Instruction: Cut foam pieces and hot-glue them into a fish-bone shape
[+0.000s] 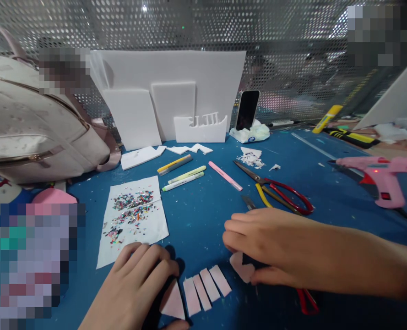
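My left hand (138, 279) lies low at the front with curled fingers, its thumb side touching a pale pink triangular piece (173, 302). Beside that piece several pale pink strips (206, 286) lie in a fan on the blue table (196, 215). My right hand (268, 245) reaches in from the right, fingers closed over a small pink piece (242, 270) and something dark under the palm. A red handle (306, 300) shows below my right wrist.
A white sheet with coloured glitter (132, 215) lies left of centre. Markers (182, 176), a pink pen (225, 176), red scissors (285, 192), a pink glue gun (382, 178), white foam boards (169, 96), a propped phone (247, 110) and a pale backpack (28, 133) surround the area.
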Motion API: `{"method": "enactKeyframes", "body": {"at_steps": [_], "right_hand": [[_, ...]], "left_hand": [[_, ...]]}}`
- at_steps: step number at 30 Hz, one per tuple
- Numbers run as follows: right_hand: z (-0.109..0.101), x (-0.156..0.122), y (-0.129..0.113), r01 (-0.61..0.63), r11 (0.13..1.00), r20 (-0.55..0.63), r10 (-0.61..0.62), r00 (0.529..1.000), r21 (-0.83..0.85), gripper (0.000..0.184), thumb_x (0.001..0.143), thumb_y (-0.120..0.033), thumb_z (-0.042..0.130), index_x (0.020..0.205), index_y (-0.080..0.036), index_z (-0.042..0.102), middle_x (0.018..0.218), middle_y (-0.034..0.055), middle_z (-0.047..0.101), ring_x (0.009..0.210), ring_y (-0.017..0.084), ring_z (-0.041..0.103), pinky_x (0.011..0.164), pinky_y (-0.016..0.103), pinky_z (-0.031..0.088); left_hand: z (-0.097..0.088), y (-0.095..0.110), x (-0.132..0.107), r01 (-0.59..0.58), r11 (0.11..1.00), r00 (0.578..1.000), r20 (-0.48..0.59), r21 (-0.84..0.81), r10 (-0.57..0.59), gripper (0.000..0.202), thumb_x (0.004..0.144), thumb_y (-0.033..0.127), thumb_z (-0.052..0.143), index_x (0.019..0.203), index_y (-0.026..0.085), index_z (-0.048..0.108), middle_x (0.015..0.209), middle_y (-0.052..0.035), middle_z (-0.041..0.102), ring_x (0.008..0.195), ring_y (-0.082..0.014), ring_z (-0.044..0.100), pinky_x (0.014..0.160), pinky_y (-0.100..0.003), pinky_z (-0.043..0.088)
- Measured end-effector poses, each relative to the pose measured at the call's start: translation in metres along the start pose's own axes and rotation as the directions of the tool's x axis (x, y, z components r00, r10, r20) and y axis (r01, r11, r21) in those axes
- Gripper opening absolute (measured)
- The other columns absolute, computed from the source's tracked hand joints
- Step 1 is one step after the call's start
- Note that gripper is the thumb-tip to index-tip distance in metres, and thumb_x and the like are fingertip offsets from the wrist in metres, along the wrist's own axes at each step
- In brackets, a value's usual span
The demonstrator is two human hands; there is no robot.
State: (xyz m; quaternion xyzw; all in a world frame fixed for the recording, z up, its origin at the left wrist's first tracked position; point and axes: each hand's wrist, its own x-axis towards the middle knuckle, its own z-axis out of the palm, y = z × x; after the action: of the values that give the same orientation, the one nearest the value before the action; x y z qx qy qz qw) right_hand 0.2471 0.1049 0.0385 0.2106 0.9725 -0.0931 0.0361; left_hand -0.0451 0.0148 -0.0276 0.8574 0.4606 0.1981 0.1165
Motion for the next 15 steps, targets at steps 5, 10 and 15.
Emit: {"method": "enactKeyframes", "body": {"at_steps": [5, 10, 15], "right_hand": [[0.004, 0.012, -0.004, -0.004, 1.000, 0.041, 0.004, 0.999, -0.012, 0.035, 0.079, -0.040, 0.084, 0.091, -0.019, 0.059, 0.089, 0.0008, 0.060, 0.075, 0.021, 0.056, 0.062, 0.032, 0.037], [0.011, 0.017, -0.008, 0.037, 0.999, -0.053, -0.036, 0.998, 0.019, 0.058, 0.071, -0.055, 0.087, 0.106, -0.017, 0.059, 0.097, 0.0025, 0.060, 0.083, 0.022, 0.056, 0.065, 0.033, 0.038], [0.019, 0.025, -0.014, 0.083, 0.995, -0.072, -0.079, 0.994, 0.052, 0.052, 0.079, -0.054, 0.081, 0.108, -0.016, 0.059, 0.101, 0.0045, 0.060, 0.085, 0.023, 0.054, 0.067, 0.034, 0.039]], "left_hand": [[0.000, 0.000, 0.001, -0.009, 1.000, 1.000, -0.003, 0.003, 0.009, 0.045, 0.083, 0.055, 0.076, 0.110, 0.027, 0.052, 0.101, -0.0012, 0.061, 0.091, -0.0240, 0.053, 0.087, -0.038, 0.038], [0.002, 0.002, 0.000, 0.020, 1.000, 1.000, -0.010, -0.012, -0.020, 0.044, 0.084, 0.047, 0.076, 0.114, 0.027, 0.051, 0.104, -0.0025, 0.061, 0.094, -0.0247, 0.054, 0.087, -0.039, 0.039], [0.010, 0.009, 0.004, 0.024, 1.000, 0.999, -0.020, -0.012, -0.025, 0.051, 0.079, 0.049, 0.079, 0.116, 0.027, 0.051, 0.109, -0.0049, 0.059, 0.098, -0.0269, 0.053, 0.087, -0.040, 0.041]]}}
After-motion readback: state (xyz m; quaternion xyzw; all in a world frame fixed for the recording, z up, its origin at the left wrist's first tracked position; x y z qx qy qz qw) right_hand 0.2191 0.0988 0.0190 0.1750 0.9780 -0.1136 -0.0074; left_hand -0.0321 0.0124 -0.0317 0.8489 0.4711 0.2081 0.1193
